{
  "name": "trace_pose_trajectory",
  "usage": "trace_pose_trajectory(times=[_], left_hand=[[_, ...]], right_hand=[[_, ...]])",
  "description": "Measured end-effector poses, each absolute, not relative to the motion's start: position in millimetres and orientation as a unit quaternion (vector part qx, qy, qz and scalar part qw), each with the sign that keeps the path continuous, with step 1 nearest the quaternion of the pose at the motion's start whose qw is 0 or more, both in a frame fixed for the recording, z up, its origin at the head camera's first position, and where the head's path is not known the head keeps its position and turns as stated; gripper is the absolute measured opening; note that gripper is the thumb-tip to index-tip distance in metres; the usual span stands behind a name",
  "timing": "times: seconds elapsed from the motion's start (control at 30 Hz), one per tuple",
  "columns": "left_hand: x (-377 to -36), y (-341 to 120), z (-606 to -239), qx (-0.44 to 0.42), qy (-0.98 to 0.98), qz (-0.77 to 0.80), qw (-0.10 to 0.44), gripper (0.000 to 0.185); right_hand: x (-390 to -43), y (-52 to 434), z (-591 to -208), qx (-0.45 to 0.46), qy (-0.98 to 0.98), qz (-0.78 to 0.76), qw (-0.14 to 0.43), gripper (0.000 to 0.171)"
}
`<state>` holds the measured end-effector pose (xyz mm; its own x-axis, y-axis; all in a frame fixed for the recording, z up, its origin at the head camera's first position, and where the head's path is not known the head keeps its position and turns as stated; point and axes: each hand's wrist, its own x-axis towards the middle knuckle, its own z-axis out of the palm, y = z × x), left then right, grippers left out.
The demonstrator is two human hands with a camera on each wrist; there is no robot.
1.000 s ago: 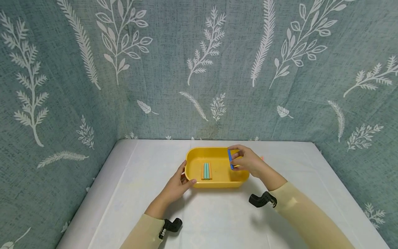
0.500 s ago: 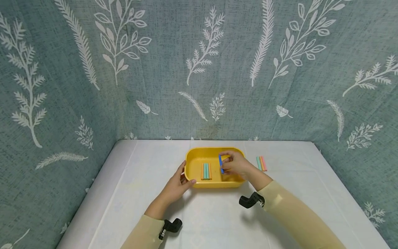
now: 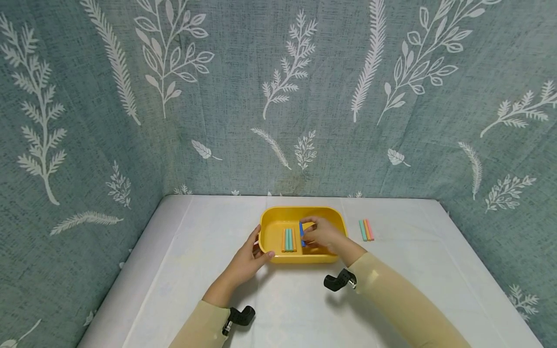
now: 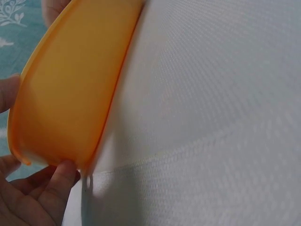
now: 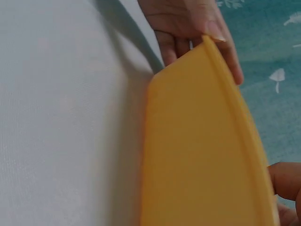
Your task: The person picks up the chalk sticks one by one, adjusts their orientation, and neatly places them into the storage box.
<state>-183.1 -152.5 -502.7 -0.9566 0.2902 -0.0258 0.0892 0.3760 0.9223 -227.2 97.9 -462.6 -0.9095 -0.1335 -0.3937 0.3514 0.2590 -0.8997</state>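
Observation:
A yellow plastic tray (image 3: 304, 259) stands on the table in the head view. My left hand (image 3: 245, 261) grips its left end, thumb on the front corner of the rim and fingers round the side. Inside the tray, my right hand (image 3: 322, 234) pinches a blue chalk stick (image 3: 301, 232) by its side, just right of several orange and green chalk sticks (image 3: 289, 240) laid side by side. The left wrist view has the left hand (image 4: 35, 197) at the tray's corner. In the right wrist view the tray's wall (image 5: 197, 141) hides the chalk.
Right of the tray, green, orange and pink chalk sticks (image 3: 366, 230) lie together on the white tablecloth (image 3: 283, 309). A leaf-patterned teal curtain (image 3: 278, 159) rises behind the table's far edge and along both sides.
My right hand has moved left and down into the tray with the blue chalk stick, towards the row there. The chalk sticks on the table have come into view. The left hand stays put.

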Motion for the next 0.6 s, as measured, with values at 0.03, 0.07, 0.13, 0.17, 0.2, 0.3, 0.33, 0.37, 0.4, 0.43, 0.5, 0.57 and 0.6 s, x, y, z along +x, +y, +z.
trace_pose_trajectory(times=[0.03,0.07,0.13,0.17,0.2,0.3,0.33,0.37,0.4,0.43,0.5,0.57,0.6], left_hand=[[-183.3,-152.5,-503.0,0.114,0.825,0.546,0.092,0.091],[-183.5,-152.5,-503.6,0.114,0.825,0.545,0.093,0.09],[-183.9,-152.2,-504.1,0.114,0.826,0.545,0.095,0.09],[-184.0,-152.1,-504.3,0.113,0.826,0.544,0.095,0.09],[-184.1,-151.9,-504.4,0.113,0.826,0.544,0.096,0.09],[-184.4,-151.5,-504.6,0.112,0.825,0.545,0.097,0.09],[-184.4,-151.4,-504.7,0.112,0.825,0.545,0.096,0.09],[-184.4,-151.3,-504.7,0.113,0.825,0.546,0.096,0.09],[-184.4,-151.3,-504.6,0.113,0.824,0.546,0.096,0.09],[-184.3,-151.3,-504.5,0.114,0.824,0.547,0.096,0.09],[-184.3,-151.4,-504.1,0.114,0.823,0.548,0.096,0.09],[-184.2,-151.7,-503.7,0.113,0.823,0.549,0.095,0.09],[-184.2,-151.8,-503.5,0.113,0.823,0.549,0.095,0.09]], right_hand=[[-227.3,96.4,-463.8,0.072,0.769,-0.602,0.202,0.055],[-227.4,95.0,-465.1,0.073,0.771,-0.599,0.204,0.055],[-227.8,92.6,-467.8,0.077,0.779,-0.589,0.204,0.053],[-228.1,91.6,-469.2,0.079,0.783,-0.583,0.203,0.052],[-228.6,90.7,-470.6,0.083,0.788,-0.576,0.201,0.051],[-230.1,88.5,-474.8,0.087,0.805,-0.554,0.194,0.05],[-230.4,87.8,-475.8,0.091,0.809,-0.548,0.192,0.049],[-230.8,87.4,-476.6,0.094,0.813,-0.543,0.19,0.049],[-231.1,86.9,-477.1,0.096,0.815,-0.539,0.188,0.049],[-231.2,86.4,-477.7,0.097,0.819,-0.534,0.187,0.049],[-231.7,85.3,-477.8,0.101,0.823,-0.528,0.183,0.049],[-232.4,84.2,-478.0,0.102,0.829,-0.52,0.18,0.049],[-232.8,83.6,-478.3,0.102,0.831,-0.517,0.178,0.05]])
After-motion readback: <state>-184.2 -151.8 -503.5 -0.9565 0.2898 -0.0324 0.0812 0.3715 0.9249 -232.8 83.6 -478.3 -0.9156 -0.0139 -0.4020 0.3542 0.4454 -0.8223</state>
